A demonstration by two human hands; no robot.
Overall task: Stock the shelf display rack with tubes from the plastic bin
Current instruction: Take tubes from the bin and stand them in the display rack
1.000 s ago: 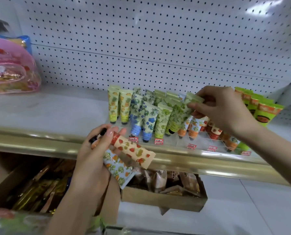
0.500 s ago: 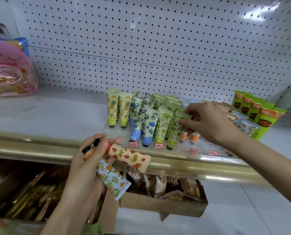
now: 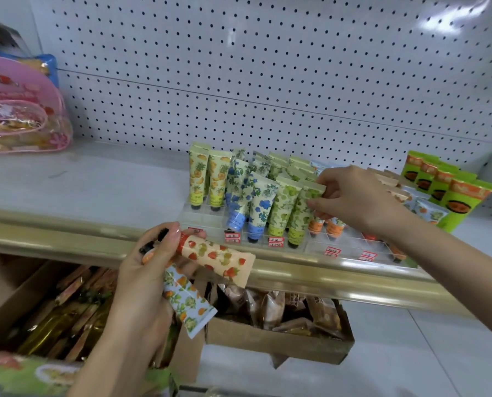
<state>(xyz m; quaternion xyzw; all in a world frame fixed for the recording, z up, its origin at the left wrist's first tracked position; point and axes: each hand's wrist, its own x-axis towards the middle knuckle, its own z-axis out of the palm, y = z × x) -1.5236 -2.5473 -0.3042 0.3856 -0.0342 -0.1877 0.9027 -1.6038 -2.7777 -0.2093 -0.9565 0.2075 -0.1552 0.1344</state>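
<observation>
Green tube (image 3: 300,217) stands in rack (image 3: 199,218), top pinched by your right hand (image 3: 356,199); left hand (image 3: 150,277), nearer, grips strawberry tube (image 3: 219,259).

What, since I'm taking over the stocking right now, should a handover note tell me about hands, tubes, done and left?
Left hand: holds two tubes, the strawberry tube and the orange-print tube.
Right hand: pinches the top of a green tube that stands cap down in the rack, front row.
Done: yellow tubes, blue tubes and green ones stand in the rack.
Left: let go of the green tube, then slot in the two held tubes. The bin is not clearly in view.
</observation>
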